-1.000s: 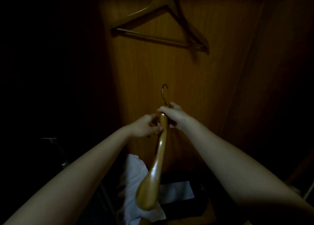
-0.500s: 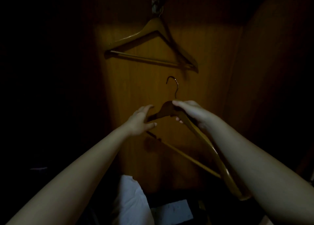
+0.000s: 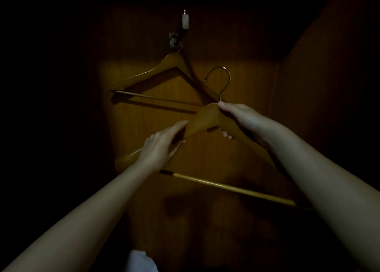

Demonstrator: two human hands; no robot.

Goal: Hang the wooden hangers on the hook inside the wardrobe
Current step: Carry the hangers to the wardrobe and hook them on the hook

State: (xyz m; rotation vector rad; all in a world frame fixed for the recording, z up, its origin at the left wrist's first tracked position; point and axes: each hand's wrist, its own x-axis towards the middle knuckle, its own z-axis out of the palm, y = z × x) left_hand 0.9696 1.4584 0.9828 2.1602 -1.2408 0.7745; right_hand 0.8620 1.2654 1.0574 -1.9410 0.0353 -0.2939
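A wooden hanger point(image 3: 205, 117) with a metal hook at its top is held up flat in front of the wardrobe's back panel. My right hand point(image 3: 240, 117) grips its neck and right shoulder, thumb on top. My left hand point(image 3: 162, 146) holds its left shoulder between thumb and fingers. Another wooden hanger point(image 3: 162, 66) hangs tilted from a small wall hook point(image 3: 174, 39) at the upper middle. The held hanger's metal hook sits below and right of that wall hook.
The wooden back panel point(image 3: 246, 82) is dimly lit; the left side is black. A wooden side wall point(image 3: 329, 86) stands at the right. A small white fitting point(image 3: 185, 22) sits above the wall hook. Something white point(image 3: 139, 261) lies at the bottom.
The hanger went from edge-on to flat and rose toward the hung hanger. My left hand, open half a second ago, now holds its left shoulder. The view tilted upward.
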